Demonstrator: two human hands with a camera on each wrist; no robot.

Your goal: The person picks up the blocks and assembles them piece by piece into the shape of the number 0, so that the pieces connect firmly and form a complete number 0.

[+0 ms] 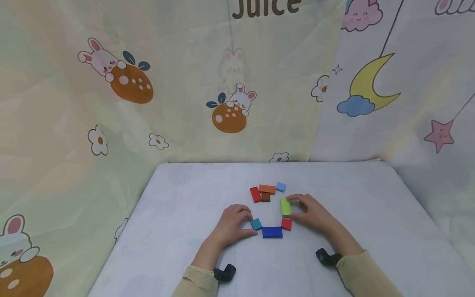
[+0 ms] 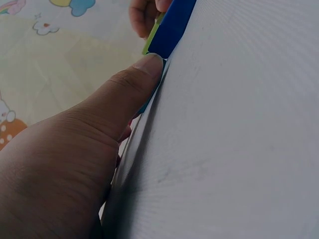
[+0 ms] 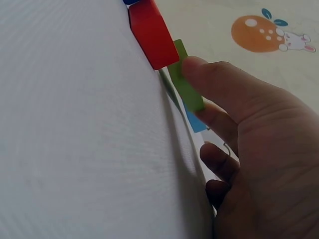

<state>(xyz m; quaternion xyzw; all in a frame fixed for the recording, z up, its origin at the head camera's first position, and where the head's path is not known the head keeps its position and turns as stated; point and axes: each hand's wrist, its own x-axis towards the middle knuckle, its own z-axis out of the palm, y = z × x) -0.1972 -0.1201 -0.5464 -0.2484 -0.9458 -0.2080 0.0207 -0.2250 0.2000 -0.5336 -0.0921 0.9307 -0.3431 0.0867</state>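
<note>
Just left of the blue block, the left hand holds the teal block between thumb and fingers. To the blue block's far right, beyond a red block, the right hand holds the green block between thumb and finger.

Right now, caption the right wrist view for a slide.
Right hand gripping a green block beside a red block.
</note>
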